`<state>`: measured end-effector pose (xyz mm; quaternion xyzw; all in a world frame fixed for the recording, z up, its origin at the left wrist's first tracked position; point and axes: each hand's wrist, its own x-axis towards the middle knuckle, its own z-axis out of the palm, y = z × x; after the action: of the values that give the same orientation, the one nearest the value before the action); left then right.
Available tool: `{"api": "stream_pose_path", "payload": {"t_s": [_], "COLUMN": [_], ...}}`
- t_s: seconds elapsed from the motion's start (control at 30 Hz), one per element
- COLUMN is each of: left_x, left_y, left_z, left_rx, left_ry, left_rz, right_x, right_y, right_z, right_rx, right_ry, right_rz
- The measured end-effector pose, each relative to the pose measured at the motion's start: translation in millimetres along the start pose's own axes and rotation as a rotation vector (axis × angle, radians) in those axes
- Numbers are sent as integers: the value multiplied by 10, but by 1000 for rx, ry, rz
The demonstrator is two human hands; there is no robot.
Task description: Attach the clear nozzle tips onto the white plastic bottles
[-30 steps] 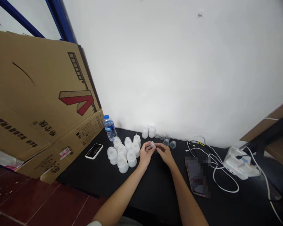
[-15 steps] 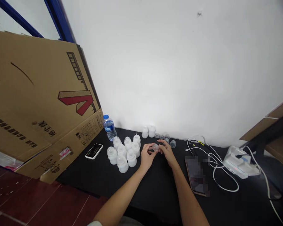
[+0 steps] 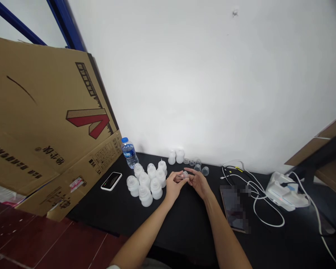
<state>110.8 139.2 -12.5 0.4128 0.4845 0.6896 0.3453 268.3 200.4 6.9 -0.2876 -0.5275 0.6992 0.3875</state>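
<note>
Clear plastic cap [image 3: 185,174] sits small between the two hands, above the middle of the black table [image 3: 184,228], and is partly hidden by fingers. The left hand [image 3: 173,185] has its fingers [image 3: 177,175] closed narrowly on the cap, while the right hand [image 3: 199,184] reaches in from the right with its fingers [image 3: 192,172] together. They are at the cap or just beside it, and whether they grip it I cannot tell.

Just left of the hands stands a tight cluster of white plastic bottles [image 3: 148,182], with a water bottle [image 3: 129,153] and a smartphone [image 3: 111,181] beyond them. Far ahead, near the white wall [image 3: 212,74], are two more white bottles [image 3: 176,157] and a row of clear caps [image 3: 197,167] — the left hand's knuckles are close to the cluster, with little room there.

Open black tabletop runs between the forearms to the near edge. To the right lie a blurred tablet [image 3: 233,209], a white cable [image 3: 257,196] and a white device [image 3: 285,196]. A cardboard sheet [image 3: 44,112] leans along the left edge, above a red tile floor [image 3: 44,241]
</note>
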Motion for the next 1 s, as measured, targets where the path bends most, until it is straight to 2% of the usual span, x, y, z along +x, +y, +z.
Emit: {"api": "stream_pose_path", "payload": {"t_s": [0.13, 0.37, 0.63, 0.83, 1.0], "left_x": [0, -105, 61, 41, -7], "left_y": [4, -54, -161, -238, -237], "left_z": [-17, 53, -54, -11, -3], "left_rx": [33, 2, 108, -15, 69], "left_ry": [41, -84, 34, -13, -71], "left_rz": [27, 45, 59, -17, 15], "right_x": [1, -30, -14, -8, -11], "right_y": [36, -19, 4, -39, -77], "right_z": [25, 66, 204, 237, 188], "right_rx": [-21, 53, 303, 474, 523], "right_ry": [-24, -26, -37, -10, 13], "right_rz": [13, 43, 14, -46, -84]}}
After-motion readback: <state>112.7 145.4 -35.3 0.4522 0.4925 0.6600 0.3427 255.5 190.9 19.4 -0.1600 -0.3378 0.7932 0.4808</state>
